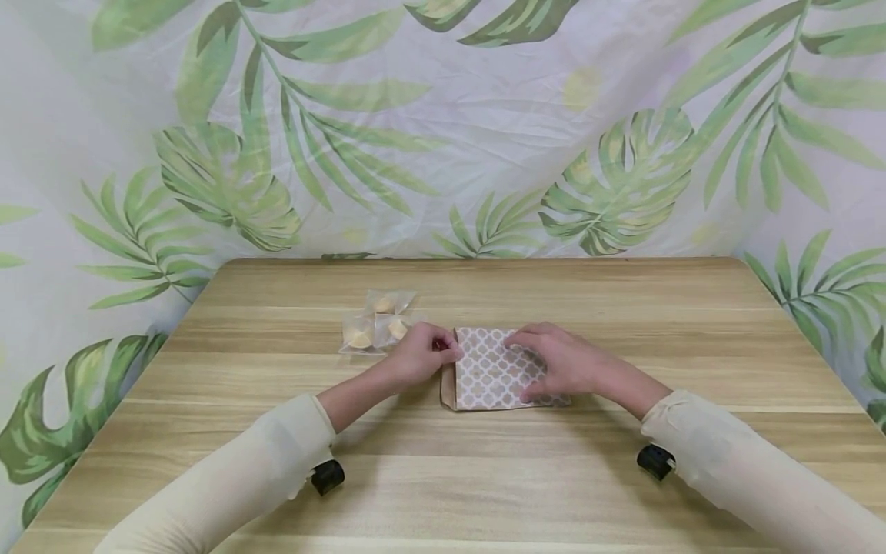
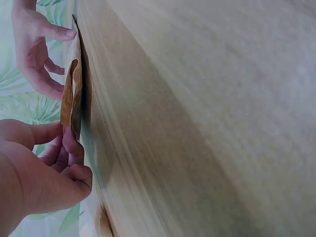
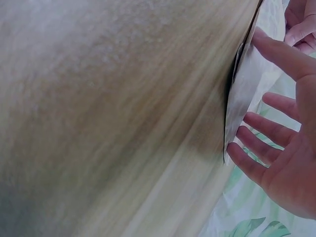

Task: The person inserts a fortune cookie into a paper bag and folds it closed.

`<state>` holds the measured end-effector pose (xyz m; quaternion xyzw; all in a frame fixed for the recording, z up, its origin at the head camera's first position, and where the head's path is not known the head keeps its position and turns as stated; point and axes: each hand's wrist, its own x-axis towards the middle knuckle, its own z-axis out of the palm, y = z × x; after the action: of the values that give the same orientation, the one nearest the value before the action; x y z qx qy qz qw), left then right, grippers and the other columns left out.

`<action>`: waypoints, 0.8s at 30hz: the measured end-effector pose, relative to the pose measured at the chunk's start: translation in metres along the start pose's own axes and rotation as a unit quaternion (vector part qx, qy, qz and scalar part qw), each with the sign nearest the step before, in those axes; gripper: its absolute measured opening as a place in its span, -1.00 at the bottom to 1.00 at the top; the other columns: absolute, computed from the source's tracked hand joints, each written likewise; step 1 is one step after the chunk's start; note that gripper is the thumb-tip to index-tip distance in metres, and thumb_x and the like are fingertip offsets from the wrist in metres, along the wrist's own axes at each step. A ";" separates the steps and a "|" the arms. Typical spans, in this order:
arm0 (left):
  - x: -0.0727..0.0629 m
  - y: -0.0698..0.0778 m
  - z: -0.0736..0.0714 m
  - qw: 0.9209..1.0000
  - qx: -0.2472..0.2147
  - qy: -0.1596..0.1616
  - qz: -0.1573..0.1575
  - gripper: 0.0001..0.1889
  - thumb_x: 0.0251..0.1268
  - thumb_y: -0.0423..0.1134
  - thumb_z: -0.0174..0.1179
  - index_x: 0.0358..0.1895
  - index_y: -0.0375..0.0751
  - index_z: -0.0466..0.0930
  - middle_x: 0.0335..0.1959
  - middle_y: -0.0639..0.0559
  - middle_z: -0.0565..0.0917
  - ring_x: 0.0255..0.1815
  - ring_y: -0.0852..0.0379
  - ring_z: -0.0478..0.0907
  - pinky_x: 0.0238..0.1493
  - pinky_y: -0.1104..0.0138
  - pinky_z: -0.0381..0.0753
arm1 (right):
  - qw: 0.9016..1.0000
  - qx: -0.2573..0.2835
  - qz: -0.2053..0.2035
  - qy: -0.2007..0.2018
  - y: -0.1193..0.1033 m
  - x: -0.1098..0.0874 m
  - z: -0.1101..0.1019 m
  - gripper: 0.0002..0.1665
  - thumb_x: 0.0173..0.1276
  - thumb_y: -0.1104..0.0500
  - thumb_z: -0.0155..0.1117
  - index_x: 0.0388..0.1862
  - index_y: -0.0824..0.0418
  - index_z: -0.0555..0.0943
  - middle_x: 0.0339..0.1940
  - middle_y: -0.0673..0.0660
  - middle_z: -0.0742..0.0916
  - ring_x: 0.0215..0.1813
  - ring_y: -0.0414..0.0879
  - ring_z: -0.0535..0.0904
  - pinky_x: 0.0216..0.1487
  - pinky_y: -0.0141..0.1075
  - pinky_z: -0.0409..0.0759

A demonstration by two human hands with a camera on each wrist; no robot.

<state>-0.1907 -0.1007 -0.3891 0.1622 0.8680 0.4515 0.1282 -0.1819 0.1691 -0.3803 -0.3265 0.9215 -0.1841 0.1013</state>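
Between the side edges of the surface [image 1: 450, 492], my left hand [image 1: 419, 355] pinches a paper bag [image 1: 484, 373], my right hand [image 1: 569, 365] spread against it.

The person wears a long, pale cream left sleeve [image 1: 224, 477] and a right sleeve [image 1: 761, 481] to match. Both are a bit wrinkly at the ends. A small black thing with rounded sides [image 1: 328, 477] pokes out under each one. The hands [image 1: 421, 355] are bare.
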 end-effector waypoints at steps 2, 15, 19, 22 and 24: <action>0.000 -0.001 0.000 1.000 -0.011 -0.003 -0.005 -0.87 0.42 -0.46 0.26 -0.35 -0.38 0.68 -0.40 -0.01 0.63 -0.31 0.17 0.45 -0.19 0.36 0.46 | 1.000 0.000 0.000 0.000 0.000 0.000 0.000 0.02 0.03 -0.02 0.72 0.45 0.24 0.49 0.44 0.37 0.52 0.47 0.32 0.40 0.45 0.20 0.36; 0.000 -0.003 -0.001 0.998 -0.058 -0.029 0.001 -0.85 0.53 -0.43 0.14 -0.25 -0.44 0.62 -0.34 -0.05 0.58 -0.30 0.16 0.40 -0.28 0.41 0.43 | 1.000 -0.004 -0.015 0.005 0.001 0.001 0.003 0.36 -0.11 -0.27 0.73 0.60 0.21 0.31 0.53 0.36 0.42 0.48 0.32 0.34 0.39 0.25 0.41; 0.000 -0.003 -0.001 0.996 -0.082 -0.029 -0.004 -0.85 0.54 -0.44 0.12 -0.23 -0.46 0.61 -0.34 -0.05 0.57 -0.33 0.16 0.41 -0.32 0.42 0.43 | 1.000 -0.007 -0.012 0.010 0.000 0.001 0.003 0.37 -0.11 -0.23 0.75 0.61 0.21 0.29 0.51 0.34 0.44 0.44 0.27 0.37 0.36 0.22 0.45; -0.001 -0.001 0.000 0.994 -0.101 -0.026 -0.014 -0.85 0.55 -0.44 0.10 -0.15 -0.51 0.62 -0.33 -0.05 0.59 -0.32 0.17 0.43 -0.30 0.43 0.46 | 1.000 -0.006 -0.010 0.014 0.000 0.002 0.004 0.37 -0.11 -0.20 0.76 0.61 0.21 0.29 0.49 0.32 0.46 0.43 0.25 0.37 0.36 0.20 0.46; -0.001 0.000 0.000 0.993 -0.112 -0.019 -0.018 -0.84 0.55 -0.45 0.11 -0.11 -0.53 0.63 -0.31 -0.07 0.61 -0.31 0.17 0.45 -0.28 0.42 0.48 | 1.000 -0.006 -0.009 0.014 0.000 0.002 0.004 0.37 -0.11 -0.19 0.77 0.61 0.21 0.28 0.49 0.31 0.47 0.43 0.25 0.37 0.36 0.19 0.46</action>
<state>-0.1896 -0.1016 -0.3893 0.1397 0.8123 0.5401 0.1702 -0.1825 0.1664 -0.3835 -0.3329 0.9209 -0.1843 0.0845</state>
